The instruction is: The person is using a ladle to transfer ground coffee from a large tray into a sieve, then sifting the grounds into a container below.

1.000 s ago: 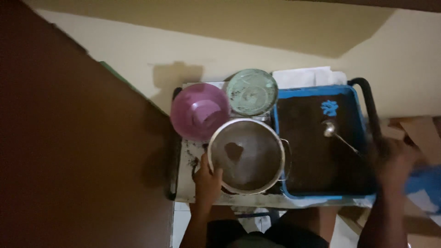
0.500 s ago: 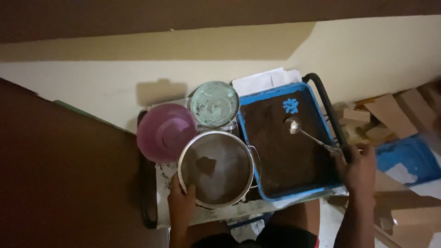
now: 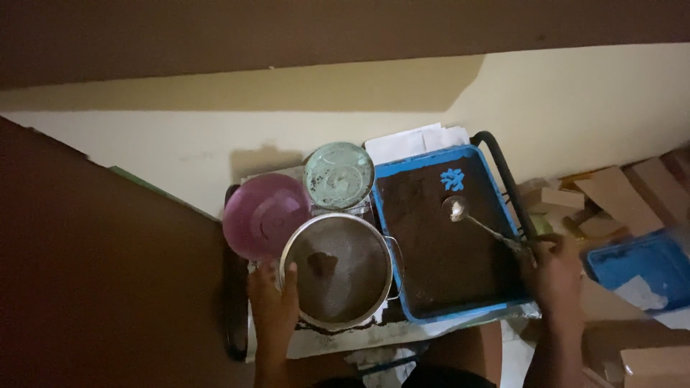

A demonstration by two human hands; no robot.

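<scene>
The left hand (image 3: 273,309) is wrapped over the near-left rim of a round metal sieve (image 3: 336,269), thumb inside the rim and fingers closed on it. The sieve rests on a small cart top (image 3: 345,341) dusted with dark grains, and holds a thin layer of dark powder with one small clump near its middle.

The right hand (image 3: 553,276) is closed on the handle end of a metal spoon (image 3: 474,221). The spoon's long axis runs from that hand at the near right up to its bowl at the far left, and the bowl lies on the dark powder filling a blue rectangular tray (image 3: 503,309). The tray sits just right of the sieve, its left wall close to the sieve's side lug. So the spoon bowl is right of the sieve and slightly farther away, and the right hand is the nearer one to it.

Behind the sieve stand a pink plastic bowl (image 3: 266,214) at the left and a pale green round lid or dish (image 3: 338,174) beside it; in this dim light I cannot tell which. A bright blue mark (image 3: 453,179) shows at the tray's far end. White paper sheets (image 3: 413,142) poke out behind the tray. To the right lie brown cardboard pieces (image 3: 611,187) and a second blue tray (image 3: 632,262) with a white scrap in it
</scene>
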